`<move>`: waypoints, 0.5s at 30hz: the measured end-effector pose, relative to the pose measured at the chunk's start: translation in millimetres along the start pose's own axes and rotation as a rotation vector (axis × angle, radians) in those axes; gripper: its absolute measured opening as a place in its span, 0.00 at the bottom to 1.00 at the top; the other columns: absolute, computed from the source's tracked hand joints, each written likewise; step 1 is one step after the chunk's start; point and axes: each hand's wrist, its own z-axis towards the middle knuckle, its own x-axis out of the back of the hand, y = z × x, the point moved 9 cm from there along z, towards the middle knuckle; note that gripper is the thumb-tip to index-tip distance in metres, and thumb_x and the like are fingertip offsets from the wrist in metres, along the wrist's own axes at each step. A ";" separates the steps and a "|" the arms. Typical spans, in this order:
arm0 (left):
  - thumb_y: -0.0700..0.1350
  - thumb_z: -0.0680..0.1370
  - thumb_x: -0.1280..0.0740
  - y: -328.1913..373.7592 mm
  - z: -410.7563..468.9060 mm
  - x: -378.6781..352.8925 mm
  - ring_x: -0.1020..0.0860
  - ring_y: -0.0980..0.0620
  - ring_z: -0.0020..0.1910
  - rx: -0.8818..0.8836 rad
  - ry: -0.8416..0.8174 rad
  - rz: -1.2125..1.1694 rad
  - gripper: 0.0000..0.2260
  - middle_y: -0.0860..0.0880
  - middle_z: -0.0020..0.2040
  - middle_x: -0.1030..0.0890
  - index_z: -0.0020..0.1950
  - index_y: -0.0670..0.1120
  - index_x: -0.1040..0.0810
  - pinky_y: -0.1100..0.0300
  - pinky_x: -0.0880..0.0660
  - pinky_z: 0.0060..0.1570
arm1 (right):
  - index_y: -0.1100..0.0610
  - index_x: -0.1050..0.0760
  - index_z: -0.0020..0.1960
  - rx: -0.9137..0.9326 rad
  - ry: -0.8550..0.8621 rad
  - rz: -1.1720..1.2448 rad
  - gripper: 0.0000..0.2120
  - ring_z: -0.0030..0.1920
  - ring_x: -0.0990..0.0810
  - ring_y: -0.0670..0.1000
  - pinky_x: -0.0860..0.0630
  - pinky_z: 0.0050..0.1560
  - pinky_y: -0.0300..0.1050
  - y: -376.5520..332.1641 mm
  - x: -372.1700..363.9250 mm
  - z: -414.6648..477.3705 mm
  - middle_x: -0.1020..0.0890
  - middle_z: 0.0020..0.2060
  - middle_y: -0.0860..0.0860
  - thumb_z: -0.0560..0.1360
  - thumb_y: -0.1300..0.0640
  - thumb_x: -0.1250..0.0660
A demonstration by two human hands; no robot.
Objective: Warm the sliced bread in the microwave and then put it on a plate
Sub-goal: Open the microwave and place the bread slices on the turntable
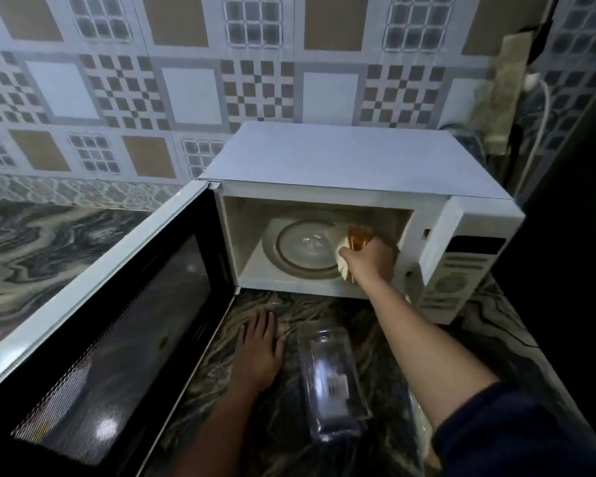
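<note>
A white microwave (341, 156) stands on the marble counter with its door (111, 304) swung wide to the left. Inside lies a round glass turntable (296, 249). My right hand (372, 259) reaches into the cavity at its right side, fingers closed on sliced bread (344, 246), pale with a golden crust, held just above the turntable's right edge. My left hand (260, 352) rests flat on the counter in front of the microwave, fingers spread, holding nothing.
A clear plastic bread wrapper (327, 376) lies on the dark veined counter (49, 249) between my arms. The microwave's control panel (458, 270) is at the right. A white cable (544, 108) hangs by the tiled wall behind.
</note>
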 end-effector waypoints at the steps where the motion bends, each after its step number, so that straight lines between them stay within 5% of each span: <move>1: 0.61 0.66 0.70 0.6 6.4 0.8 0.53 0.51 0.77 -0.012 0.004 0.005 0.42 0.49 0.78 0.50 0.77 0.47 0.51 0.54 0.57 0.75 | 0.62 0.23 0.55 -0.026 -0.013 0.006 0.20 0.53 0.21 0.59 0.28 0.46 0.46 0.5 -10.2 9.5 0.19 0.50 0.56 0.70 0.48 0.29; 7: 0.61 0.68 0.68 1.1 33.5 0.6 0.58 0.54 0.77 -0.088 0.002 0.004 0.38 0.51 0.78 0.54 0.77 0.49 0.56 0.59 0.61 0.73 | 0.59 0.25 0.57 -0.029 -0.002 0.098 0.18 0.53 0.20 0.58 0.25 0.51 0.45 6.9 -54.9 56.5 0.19 0.54 0.57 0.70 0.52 0.30; 10: 0.61 0.70 0.66 0.3 35.4 1.5 0.62 0.58 0.74 -0.103 0.024 -0.005 0.36 0.52 0.78 0.55 0.77 0.50 0.56 0.61 0.65 0.71 | 0.63 0.26 0.59 0.099 -0.029 0.083 0.16 0.53 0.22 0.55 0.29 0.49 0.33 -12.2 -72.4 74.7 0.21 0.56 0.58 0.74 0.55 0.33; 15: 0.61 0.72 0.64 1.0 35.0 1.4 0.66 0.58 0.71 -0.116 0.010 -0.021 0.34 0.51 0.78 0.57 0.77 0.49 0.58 0.62 0.68 0.70 | 0.56 0.28 0.64 0.111 -0.004 -0.155 0.22 0.58 0.23 0.58 0.29 0.51 0.46 -26.3 -95.3 96.5 0.23 0.60 0.58 0.74 0.46 0.36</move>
